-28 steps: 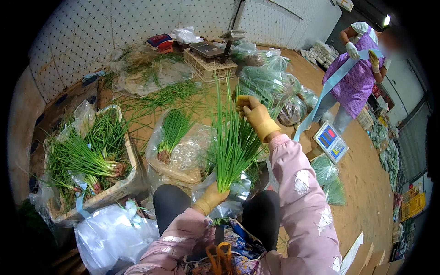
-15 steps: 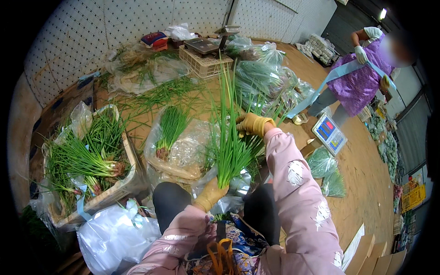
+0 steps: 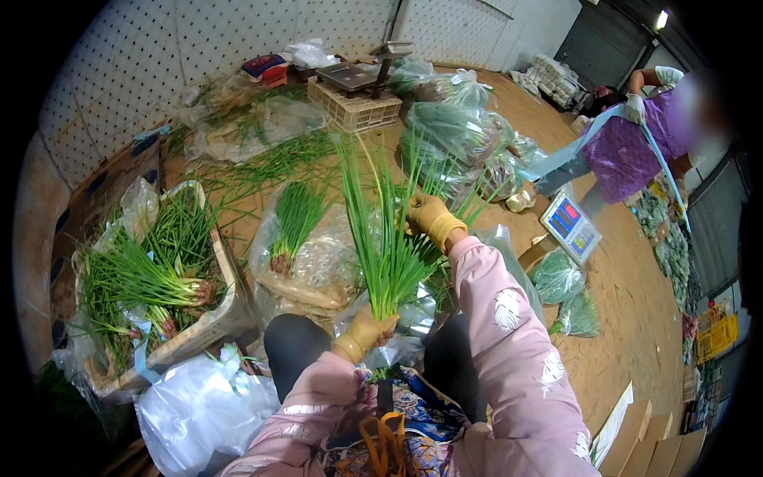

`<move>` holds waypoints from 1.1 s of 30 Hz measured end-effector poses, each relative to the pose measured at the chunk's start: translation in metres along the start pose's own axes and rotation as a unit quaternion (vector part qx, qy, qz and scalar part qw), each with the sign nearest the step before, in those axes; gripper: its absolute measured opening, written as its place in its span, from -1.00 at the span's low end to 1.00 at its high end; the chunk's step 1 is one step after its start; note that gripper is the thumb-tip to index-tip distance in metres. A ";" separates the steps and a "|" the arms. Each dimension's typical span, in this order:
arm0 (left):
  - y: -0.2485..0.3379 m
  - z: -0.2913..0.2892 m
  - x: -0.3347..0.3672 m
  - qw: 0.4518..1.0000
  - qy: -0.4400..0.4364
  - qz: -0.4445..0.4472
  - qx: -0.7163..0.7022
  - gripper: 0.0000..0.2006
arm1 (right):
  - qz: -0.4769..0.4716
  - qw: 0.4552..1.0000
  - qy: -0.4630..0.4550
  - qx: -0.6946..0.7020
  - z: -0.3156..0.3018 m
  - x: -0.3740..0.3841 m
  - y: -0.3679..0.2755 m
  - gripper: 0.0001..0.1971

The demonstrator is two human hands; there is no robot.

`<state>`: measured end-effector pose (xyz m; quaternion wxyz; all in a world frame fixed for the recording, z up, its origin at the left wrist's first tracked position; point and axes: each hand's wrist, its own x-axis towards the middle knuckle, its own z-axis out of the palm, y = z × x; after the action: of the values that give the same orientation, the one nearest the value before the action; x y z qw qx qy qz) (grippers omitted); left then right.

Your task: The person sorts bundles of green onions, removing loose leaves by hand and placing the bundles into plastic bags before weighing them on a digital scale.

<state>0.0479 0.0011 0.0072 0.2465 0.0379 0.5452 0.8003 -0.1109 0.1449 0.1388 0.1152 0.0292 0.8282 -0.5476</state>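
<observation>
Brown floor [image 3: 628, 318] backs a digital scale [image 3: 572, 229], panel [image 3: 567, 216] illegible; left grip [image 3: 366, 334] clasps spring onions [image 3: 389, 282]; right grip [image 3: 432, 219] is unclear.

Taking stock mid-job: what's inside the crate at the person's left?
The crate holds heaped green onions, a bunch with reddish root ends on top, and clear plastic; a blue strip hangs over the near side. The heap hides the crate's floor and anything underneath.

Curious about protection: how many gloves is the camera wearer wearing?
2: yellow gloves cover the left hand, gripping the green bunch low, and the right hand, among its leaves.
</observation>
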 end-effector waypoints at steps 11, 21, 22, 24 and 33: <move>0.012 0.002 -0.005 0.996 0.085 -0.012 0.015 -0.91 | -0.087 0.961 0.122 0.234 -0.075 0.016 -0.053 -0.85; 0.012 -0.001 0.000 0.955 0.139 0.071 0.252 -0.69 | -0.252 0.955 0.117 -0.100 0.003 -0.021 -0.058 -0.79; 0.006 0.000 0.002 0.959 0.137 0.089 0.232 -0.68 | -0.339 0.889 0.105 -0.290 0.011 -0.017 -0.047 -0.76; -0.001 0.001 0.005 0.958 0.135 0.111 0.227 -0.67 | -0.244 0.850 0.036 -0.466 0.017 -0.006 -0.019 -0.72; 0.001 -0.008 0.002 0.942 0.137 0.098 0.290 -0.69 | -0.061 0.929 0.017 -0.364 0.016 0.000 -0.013 -0.71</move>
<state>0.0431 -0.0051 0.0042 0.0682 0.0512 0.7757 0.6253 -0.1103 0.1256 0.1445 0.0703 -0.0566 0.9727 -0.2136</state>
